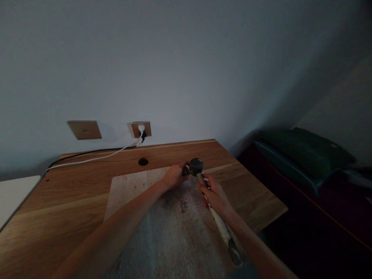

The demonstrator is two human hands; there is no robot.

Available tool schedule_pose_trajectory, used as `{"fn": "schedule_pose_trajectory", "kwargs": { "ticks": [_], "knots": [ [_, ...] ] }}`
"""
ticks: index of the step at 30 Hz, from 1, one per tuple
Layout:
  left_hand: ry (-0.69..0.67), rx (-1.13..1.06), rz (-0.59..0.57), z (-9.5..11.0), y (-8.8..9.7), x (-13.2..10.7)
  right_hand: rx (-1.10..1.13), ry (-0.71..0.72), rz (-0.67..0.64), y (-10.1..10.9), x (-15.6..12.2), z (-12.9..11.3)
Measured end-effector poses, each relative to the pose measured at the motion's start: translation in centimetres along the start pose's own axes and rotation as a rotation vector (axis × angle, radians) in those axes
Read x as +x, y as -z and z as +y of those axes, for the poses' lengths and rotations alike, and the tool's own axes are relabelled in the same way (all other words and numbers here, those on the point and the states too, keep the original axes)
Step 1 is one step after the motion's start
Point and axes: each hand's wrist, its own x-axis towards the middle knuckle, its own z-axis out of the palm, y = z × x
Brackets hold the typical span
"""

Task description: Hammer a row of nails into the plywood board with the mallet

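My right hand (213,193) is wrapped around the handle of a hammer (218,223), close under its dark round head. The pale, dark-patched handle slants down to the lower right. Just left of the hammer head, my left hand (176,176) has its fingers bent together; what they pinch, if anything, is too dark and small to make out. Several small metal nails or screws (182,205) lie loose below my hands on a worn, pale board (162,240).
The board rests on a wooden table (255,193) with a round cable hole (143,161). Along the wall, a white cable (95,159) and a black one run to a socket (141,129). A white flat object (17,193) sits left; a green cushion-like bundle (305,155) lies right.
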Motion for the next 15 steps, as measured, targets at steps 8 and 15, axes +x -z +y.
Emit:
{"fn": "schedule_pose_trajectory", "kwargs": {
  "ticks": [8,15],
  "knots": [
    [0.021,-0.008,0.001,0.28,0.17,-0.08,0.012,0.001,0.007,-0.09,-0.15,0.06],
    [0.019,0.016,-0.026,0.35,0.15,-0.04,0.053,-0.004,0.022,0.25,0.1,0.7]
  ]
}}
